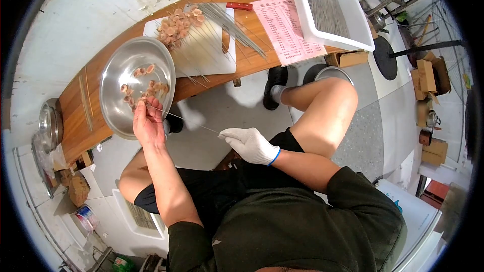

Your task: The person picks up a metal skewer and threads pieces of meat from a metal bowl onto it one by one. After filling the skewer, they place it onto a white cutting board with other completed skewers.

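My bare left hand (148,123) is closed at the near rim of a steel bowl (112,78), its fingers pinching a small pinkish-brown food piece. A thin metal skewer (191,122) runs from those fingertips to my right hand (249,145), which wears a white glove and pinches the skewer's other end. Several round food pieces (151,89) lie in the bowl. Behind it, more pieces (176,27) are heaped on a white cutting board (229,60), beside a bundle of skewers (229,24).
A red-handled knife (239,6), a pink printed sheet (288,29) and a white tray of skewers (360,38) are on the wooden table (75,113). Stacked metal bowls (50,126) stand at the far left. My knees are below the table's near edge.
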Available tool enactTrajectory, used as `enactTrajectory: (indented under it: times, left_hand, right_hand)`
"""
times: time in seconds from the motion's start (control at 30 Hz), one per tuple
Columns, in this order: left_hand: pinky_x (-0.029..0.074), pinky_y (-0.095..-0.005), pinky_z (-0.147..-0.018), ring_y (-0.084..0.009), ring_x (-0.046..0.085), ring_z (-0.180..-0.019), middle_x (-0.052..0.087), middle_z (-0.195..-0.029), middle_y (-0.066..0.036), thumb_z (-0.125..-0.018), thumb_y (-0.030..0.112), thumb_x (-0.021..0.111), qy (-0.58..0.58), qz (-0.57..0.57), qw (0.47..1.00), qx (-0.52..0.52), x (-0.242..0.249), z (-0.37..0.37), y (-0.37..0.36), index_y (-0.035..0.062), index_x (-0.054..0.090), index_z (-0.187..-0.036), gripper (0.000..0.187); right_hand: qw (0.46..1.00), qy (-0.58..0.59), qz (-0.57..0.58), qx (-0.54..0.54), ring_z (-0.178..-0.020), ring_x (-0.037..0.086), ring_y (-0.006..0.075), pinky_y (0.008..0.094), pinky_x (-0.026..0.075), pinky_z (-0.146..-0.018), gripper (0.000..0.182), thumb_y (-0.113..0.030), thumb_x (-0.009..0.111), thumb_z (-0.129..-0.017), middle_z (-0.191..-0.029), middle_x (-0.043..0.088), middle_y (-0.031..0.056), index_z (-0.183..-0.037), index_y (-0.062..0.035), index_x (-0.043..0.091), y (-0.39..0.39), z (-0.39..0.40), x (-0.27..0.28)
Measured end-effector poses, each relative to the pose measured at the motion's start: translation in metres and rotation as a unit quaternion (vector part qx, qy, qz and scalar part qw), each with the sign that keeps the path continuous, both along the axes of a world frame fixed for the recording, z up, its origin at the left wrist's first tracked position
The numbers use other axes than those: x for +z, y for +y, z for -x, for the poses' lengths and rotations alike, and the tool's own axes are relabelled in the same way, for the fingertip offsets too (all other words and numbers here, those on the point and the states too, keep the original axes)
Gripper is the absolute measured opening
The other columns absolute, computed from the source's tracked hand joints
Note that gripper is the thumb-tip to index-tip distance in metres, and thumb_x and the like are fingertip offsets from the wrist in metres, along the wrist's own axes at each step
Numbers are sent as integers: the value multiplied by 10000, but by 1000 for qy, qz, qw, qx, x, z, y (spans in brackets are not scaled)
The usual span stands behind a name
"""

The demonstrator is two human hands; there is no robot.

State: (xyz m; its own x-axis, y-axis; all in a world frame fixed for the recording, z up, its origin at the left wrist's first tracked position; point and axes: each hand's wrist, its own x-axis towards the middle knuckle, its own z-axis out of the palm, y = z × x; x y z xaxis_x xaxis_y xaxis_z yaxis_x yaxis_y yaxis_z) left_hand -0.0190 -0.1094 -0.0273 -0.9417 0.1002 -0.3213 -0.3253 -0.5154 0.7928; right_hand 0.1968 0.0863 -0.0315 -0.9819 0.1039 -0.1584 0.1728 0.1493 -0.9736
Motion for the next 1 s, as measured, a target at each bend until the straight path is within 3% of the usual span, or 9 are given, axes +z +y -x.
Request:
enactTrajectory:
  times: [0.23, 0.33, 0.43, 1.0]
  left_hand:
    - [543, -337, -798, -202, 644, -854, 652, -959, -105, -959, 174, 537, -19, 2, 1000, 22, -1, -6, 2, 15, 576, -1032, 179]
    - [529, -331, -838, -202, 635, -933, 656, -1009, -87, -950, 176, 547, -3, -9, 1000, -11, -10, -4, -6, 33, 597, -1067, 191]
    - [552, -329, -768, -201, 649, -830, 655, -947, -110, -961, 175, 532, -12, -3, 1000, 15, -5, -7, 1, 1, 573, -1016, 187]
    - [549, -342, -773, -201, 649, -817, 656, -929, -108, -946, 172, 555, -2, 3, 1000, 2, -7, -13, 7, 26, 586, -1000, 159]
  right_hand:
    - [999, -6, 35, -9, -980, 655, 234, 316, 498, -853, 244, -100, 511, -916, -1043, 670, 172, -1092, 32, 619, 0, 0, 0]
    - [1000, -14, 24, -4, -974, 655, 232, 315, 498, -852, 245, -101, 510, -917, -1040, 670, 171, -1093, 31, 618, 1, 1, 3]
    - [1000, -9, 13, 1, -969, 655, 229, 312, 498, -854, 248, -103, 508, -919, -1038, 672, 167, -1098, 30, 615, 2, 1, 4]
    - [999, -11, 42, 0, -958, 647, 202, 298, 486, -861, 245, -103, 507, -926, -1016, 679, 155, -1092, 44, 614, 0, 0, -1]
